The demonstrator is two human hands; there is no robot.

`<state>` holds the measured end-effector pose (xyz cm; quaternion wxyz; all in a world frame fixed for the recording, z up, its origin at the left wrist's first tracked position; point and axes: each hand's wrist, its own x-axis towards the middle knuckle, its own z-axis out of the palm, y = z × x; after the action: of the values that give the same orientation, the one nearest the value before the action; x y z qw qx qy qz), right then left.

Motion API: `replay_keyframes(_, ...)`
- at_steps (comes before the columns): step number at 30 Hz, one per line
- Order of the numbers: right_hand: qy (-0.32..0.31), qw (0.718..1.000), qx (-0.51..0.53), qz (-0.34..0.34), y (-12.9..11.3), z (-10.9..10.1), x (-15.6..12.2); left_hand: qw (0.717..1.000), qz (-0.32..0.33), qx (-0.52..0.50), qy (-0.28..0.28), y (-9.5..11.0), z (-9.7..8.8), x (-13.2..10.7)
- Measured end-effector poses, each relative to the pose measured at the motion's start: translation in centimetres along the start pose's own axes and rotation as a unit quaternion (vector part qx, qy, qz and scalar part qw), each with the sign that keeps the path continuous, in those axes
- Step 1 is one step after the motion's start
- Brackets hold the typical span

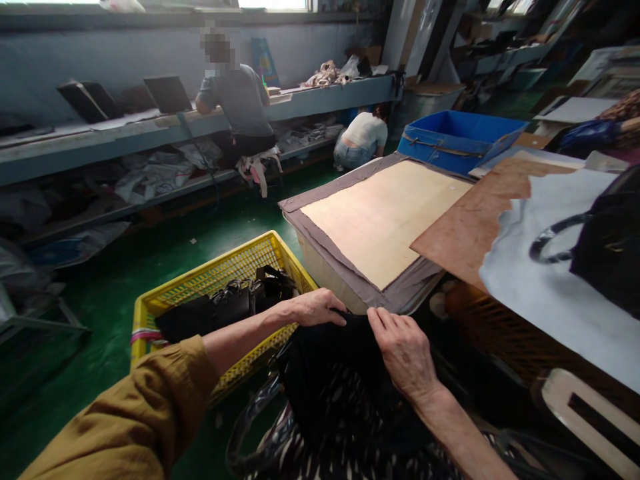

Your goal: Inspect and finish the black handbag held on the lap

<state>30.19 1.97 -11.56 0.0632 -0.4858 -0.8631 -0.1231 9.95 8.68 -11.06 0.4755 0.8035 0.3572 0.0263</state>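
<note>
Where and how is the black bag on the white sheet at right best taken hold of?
Likely by the looped handle, coming from the left with the right hand once it releases the black material: the loop juts leftward from the black bag over the white sheet, leaving an open gap to hook into.
</note>
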Motion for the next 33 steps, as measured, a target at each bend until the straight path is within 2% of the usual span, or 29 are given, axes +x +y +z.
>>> replay_keyframes(2, -0.006, 0.997, -0.004, 0.071, -0.7, 0.2, 0.2, 1.0, 0.003, 0.016, 0.003, 0.0, 0.1, 0.2)
replay_keyframes(4, 0.002, 0.994, 0.011, 0.106, -0.9, 0.8, -0.1, 1.0, 0.001, 0.024, 0.006, 0.1, 0.2, 0.2)
replay_keyframes(9, 0.025, 0.995, 0.097, 0.028, 1.0, 2.6, -1.7, 1.0, 0.008, 0.026, -0.008, 0.8, 0.1, 0.2)
replay_keyframes(13, 0.01, 0.988, 0.151, 0.03, 2.2, 2.8, -1.9, 0.999, 0.022, 0.032, -0.007, 1.2, 0.2, 0.3)
replay_keyframes(22, -0.007, 0.993, 0.109, 0.051, 1.4, 1.8, -0.2, 0.999, 0.022, 0.043, 0.01, 1.5, 0.6, 0.4)
replay_keyframes(29, -0.015, 0.99, 0.139, -0.016, 0.3, 1.7, 0.5, 0.997, 0.039, 0.062, 0.01, 1.8, 0.9, 0.8)
replay_keyframes(33, -0.045, 0.986, 0.159, 0.013, 0.2, 1.1, 0.3, 0.999, 0.003, 0.053, 0.012, 2.2, 0.9, 0.5)
